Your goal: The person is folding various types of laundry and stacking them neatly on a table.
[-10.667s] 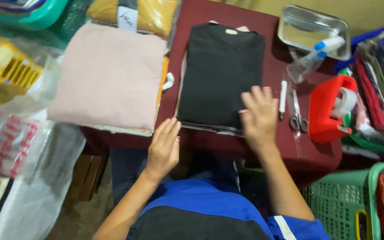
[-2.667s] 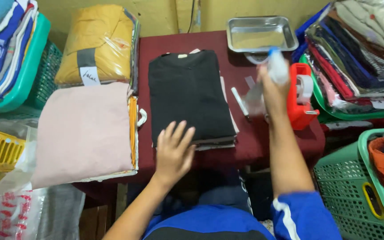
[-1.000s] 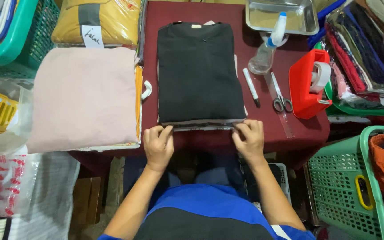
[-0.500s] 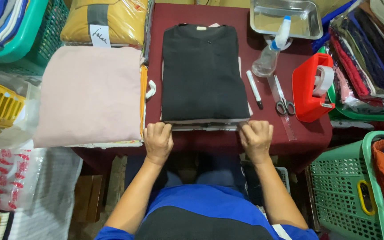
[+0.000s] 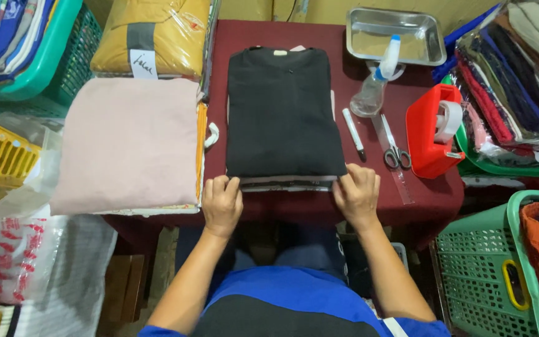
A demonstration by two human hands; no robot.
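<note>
A folded black shirt [image 5: 282, 112] lies flat on the dark red table [image 5: 407, 206], on top of a thin stack of lighter layers showing at its near edge. My left hand [image 5: 221, 203] grips the near left corner of that stack, fingers curled on it. My right hand [image 5: 357, 193] grips the near right corner the same way. Both hands sit at the table's front edge.
A folded pink garment [image 5: 129, 143] and a bagged yellow one [image 5: 151, 37] lie left. Right of the shirt: a marker [image 5: 353, 132], spray bottle [image 5: 375, 84], scissors [image 5: 394, 150], red tape dispenser [image 5: 435, 131], metal tray [image 5: 394, 34]. Green baskets [image 5: 488, 268] flank the table.
Earlier my right hand set the spray bottle by the tray while the left lay on the shirt. Both hands then came to the near corners; the last half second shows almost no movement.
</note>
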